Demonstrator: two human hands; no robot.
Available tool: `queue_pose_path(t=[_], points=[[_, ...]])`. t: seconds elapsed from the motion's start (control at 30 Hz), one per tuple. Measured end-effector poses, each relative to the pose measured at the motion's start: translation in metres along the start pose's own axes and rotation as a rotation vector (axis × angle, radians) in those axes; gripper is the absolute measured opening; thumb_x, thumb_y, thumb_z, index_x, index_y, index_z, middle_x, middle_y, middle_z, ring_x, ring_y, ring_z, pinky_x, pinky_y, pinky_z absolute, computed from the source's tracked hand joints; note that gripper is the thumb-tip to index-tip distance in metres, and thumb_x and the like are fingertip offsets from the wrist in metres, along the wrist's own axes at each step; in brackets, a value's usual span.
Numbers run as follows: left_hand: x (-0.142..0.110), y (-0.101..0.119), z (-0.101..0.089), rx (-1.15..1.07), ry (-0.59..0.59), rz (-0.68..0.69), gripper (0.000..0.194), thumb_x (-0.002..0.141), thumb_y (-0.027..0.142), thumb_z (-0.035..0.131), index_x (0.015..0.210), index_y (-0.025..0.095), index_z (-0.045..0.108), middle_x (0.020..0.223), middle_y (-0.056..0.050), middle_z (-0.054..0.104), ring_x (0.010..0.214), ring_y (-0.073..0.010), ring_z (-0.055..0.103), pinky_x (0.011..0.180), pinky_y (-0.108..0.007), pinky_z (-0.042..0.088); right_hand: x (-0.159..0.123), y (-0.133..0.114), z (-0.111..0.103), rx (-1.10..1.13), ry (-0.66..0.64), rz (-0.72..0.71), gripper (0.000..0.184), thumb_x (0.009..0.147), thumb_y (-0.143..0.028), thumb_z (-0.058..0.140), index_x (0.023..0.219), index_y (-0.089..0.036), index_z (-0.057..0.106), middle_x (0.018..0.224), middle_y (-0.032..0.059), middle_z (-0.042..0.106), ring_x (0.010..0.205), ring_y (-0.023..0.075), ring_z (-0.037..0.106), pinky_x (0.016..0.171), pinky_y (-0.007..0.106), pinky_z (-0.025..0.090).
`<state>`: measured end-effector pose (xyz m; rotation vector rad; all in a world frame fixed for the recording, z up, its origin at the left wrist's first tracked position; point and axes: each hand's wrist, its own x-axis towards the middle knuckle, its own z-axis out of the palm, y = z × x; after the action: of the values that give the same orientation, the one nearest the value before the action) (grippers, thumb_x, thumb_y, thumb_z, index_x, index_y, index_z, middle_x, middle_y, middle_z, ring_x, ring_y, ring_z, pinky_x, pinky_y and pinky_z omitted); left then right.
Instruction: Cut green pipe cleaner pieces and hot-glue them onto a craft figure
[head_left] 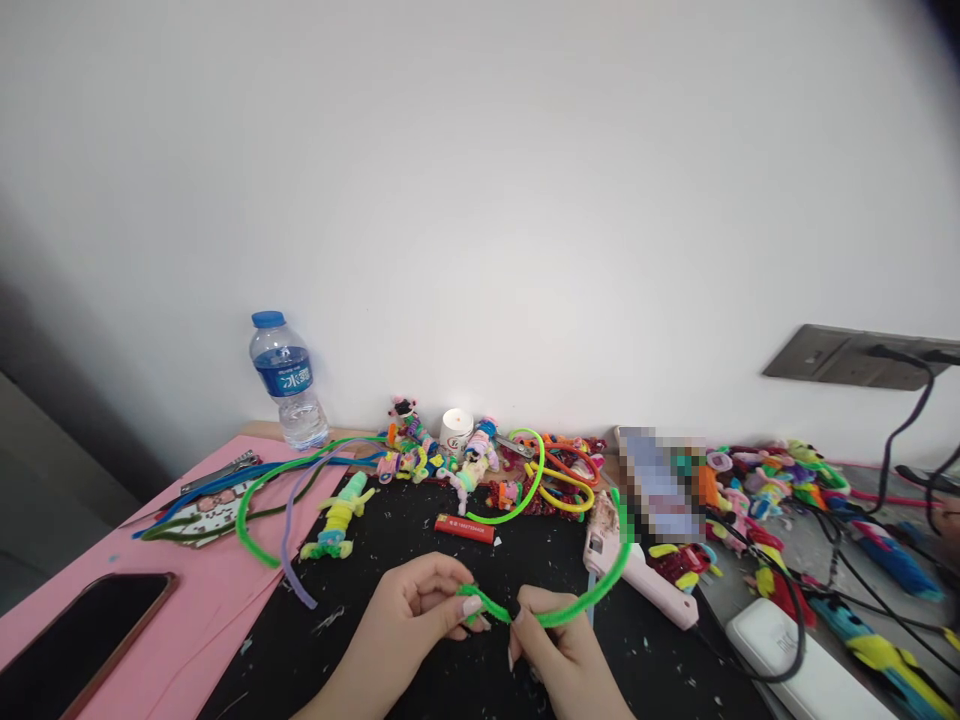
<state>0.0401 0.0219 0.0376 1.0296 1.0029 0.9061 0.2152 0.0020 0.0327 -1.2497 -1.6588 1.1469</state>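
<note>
Green pipe cleaner [570, 600] pinched at mid-length over the black mat [390, 660]: left hand [409, 620] fingertips clamped on the short bent end, right hand [555, 650] gripping beside it, long tail arcing up toward the glue gun [637, 565]. Likely mid-bend or twist; next move probably needs firm pinch, controlled wrist rotation.

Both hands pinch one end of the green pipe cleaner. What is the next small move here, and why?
Probably a twist of the short end around the stem. The left hand and the right hand pinch the green pipe cleaner close together, where a small bend already shows between the fingertips, while its long part arcs free up to the right, over the glue gun.
</note>
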Motion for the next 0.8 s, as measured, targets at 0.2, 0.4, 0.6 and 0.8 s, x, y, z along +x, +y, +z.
queue_pose_path(t=[0.2,0.4,0.6,0.8], points=[[0.002,-0.006,0.0,-0.021,-0.109,-0.055,0.037,0.067,0.035,0.071,0.096,0.012,0.065,0.076,-0.006,0.068,0.071,-0.017,0.064,0.058,-0.023,0.05,0.002,0.004,0.001,0.087,0.049,0.05,0.045,0.086,-0.046,0.039,0.054,-0.016,0.048,0.048,-0.0065,0.03,0.044,0.0077,0.029,0.042,0.021,0.02],[0.003,-0.013,0.003,-0.076,-0.085,-0.067,0.035,0.073,0.044,0.064,0.071,0.009,0.067,0.056,-0.001,0.058,0.049,-0.0085,0.053,0.047,-0.017,0.044,0.001,-0.003,0.003,-0.06,-0.026,-0.081,0.043,0.089,-0.037,0.038,0.054,-0.016,0.051,0.052,-0.0018,0.044,0.051,0.0103,0.042,0.049,0.021,0.032],[0.001,-0.008,0.007,-0.135,-0.053,-0.127,0.038,0.067,0.046,0.069,0.06,0.01,0.062,0.048,0.002,0.052,0.042,-0.0064,0.045,0.043,-0.017,0.039,0.001,-0.004,0.003,-0.205,-0.091,-0.233,0.043,0.09,-0.029,0.035,0.053,-0.016,0.053,0.051,0.0,0.05,0.052,0.0114,0.048,0.054,0.021,0.036],[0.0,-0.005,0.008,-0.133,-0.042,-0.091,0.036,0.067,0.042,0.069,0.055,0.011,0.058,0.046,0.002,0.051,0.041,-0.0063,0.044,0.043,-0.017,0.035,0.0,-0.005,0.005,-0.298,-0.107,-0.285,0.039,0.088,-0.022,0.038,0.052,-0.016,0.051,0.05,-0.0022,0.047,0.05,0.0095,0.048,0.052,0.02,0.034]])
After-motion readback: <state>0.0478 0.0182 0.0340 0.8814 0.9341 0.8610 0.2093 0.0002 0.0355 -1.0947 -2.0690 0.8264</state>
